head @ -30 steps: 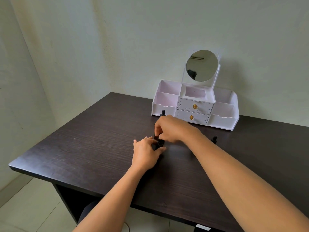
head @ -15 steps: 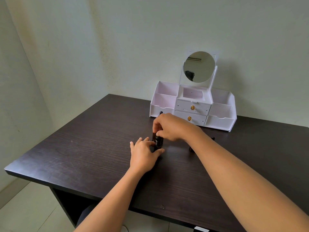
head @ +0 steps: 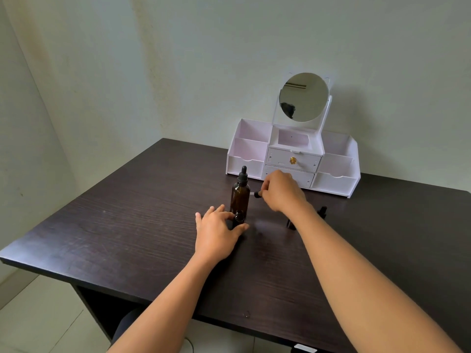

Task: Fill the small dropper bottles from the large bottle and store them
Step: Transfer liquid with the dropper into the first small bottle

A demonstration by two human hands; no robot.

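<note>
On the dark wood-grain worktop, near the white mirrored organiser, the tall amber glass bottle stands capped. My left hand curls its fingers round the small dark dropper bottle just before it. My right hand pinches what looks like its black dropper.

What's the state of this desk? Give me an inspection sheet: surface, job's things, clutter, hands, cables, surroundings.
Surface: dark wood desk.
Job's things: large amber bottle upright, capped; small bottle before it, uncapped; dropper cap held apart; second small bottle partly hidden behind right forearm.
Clutter: nothing seen.
Hands: left hand grips small bottle; right hand pinches dropper cap.
Cables: perhaps a thin cord under the desk.
Surroundings: white organizer with mirror at the desk's back edge.
</note>
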